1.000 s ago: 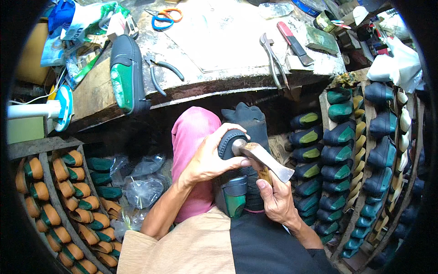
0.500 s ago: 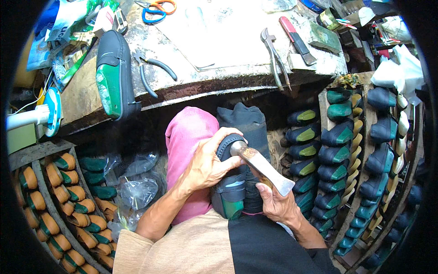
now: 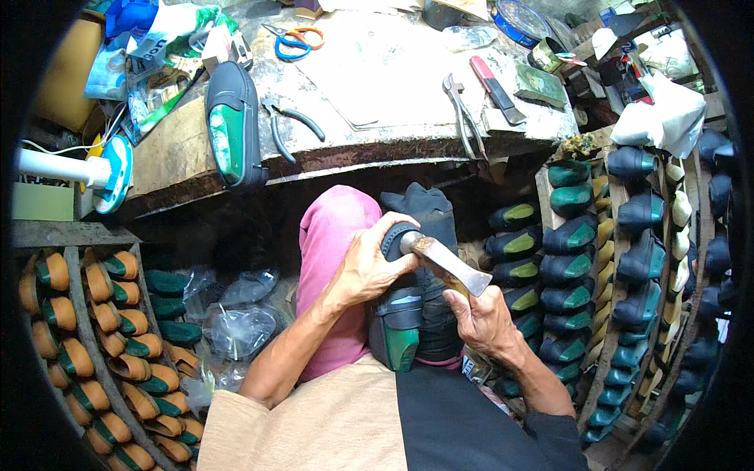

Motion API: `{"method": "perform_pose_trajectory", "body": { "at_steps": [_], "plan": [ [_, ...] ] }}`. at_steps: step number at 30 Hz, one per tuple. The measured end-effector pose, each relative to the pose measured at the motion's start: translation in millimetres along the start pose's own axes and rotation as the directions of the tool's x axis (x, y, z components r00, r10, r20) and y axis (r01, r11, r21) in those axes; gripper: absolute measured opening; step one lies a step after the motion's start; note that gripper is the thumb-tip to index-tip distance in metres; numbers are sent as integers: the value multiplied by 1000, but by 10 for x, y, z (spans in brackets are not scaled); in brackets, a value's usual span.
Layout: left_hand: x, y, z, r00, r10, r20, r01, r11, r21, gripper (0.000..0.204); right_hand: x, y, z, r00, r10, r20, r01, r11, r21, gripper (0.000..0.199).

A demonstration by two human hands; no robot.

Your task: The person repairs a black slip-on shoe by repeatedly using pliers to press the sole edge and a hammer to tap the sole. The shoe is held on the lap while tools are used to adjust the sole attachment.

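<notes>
Between my knees stands a dark shoe with a green heel part toward me, upright on its length. My left hand is wrapped round its upper end, thumb near the hammer head. My right hand is closed round the handle of a shoemaker's hammer. The hammer's round face lies against the shoe's dark end beside my left fingers, and its flared metal end points right toward me. Most of the handle is hidden behind the head and my right hand.
On the worktable lie another dark and green shoe, cutting pliers, scissors, pincers and a red-handled knife. Racks hold tan shoes at left and dark shoes at right. Plastic bags lie left of my knee.
The whole view has shifted and turned slightly, so the table things sit differently in it. My hands keep their holds, with the hammer still against the shoe.
</notes>
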State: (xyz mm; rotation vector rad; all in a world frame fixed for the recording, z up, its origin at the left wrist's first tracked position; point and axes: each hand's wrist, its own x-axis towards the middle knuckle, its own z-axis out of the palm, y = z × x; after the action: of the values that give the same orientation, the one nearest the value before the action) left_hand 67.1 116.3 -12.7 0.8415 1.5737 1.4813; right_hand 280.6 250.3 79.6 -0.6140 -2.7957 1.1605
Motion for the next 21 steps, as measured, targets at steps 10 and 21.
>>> {"method": "perform_pose_trajectory", "body": {
  "at_steps": [10,21],
  "plan": [
    [88,42,-72,1000,5,25,-5,1000,-3,40,385,64,-518,951,-59,304,163,931,-328,31],
    [60,67,-144,998,51,27,-51,999,3,44,1153,-194,-988,759,-44,650,475,720,-506,44]
  ]
}}
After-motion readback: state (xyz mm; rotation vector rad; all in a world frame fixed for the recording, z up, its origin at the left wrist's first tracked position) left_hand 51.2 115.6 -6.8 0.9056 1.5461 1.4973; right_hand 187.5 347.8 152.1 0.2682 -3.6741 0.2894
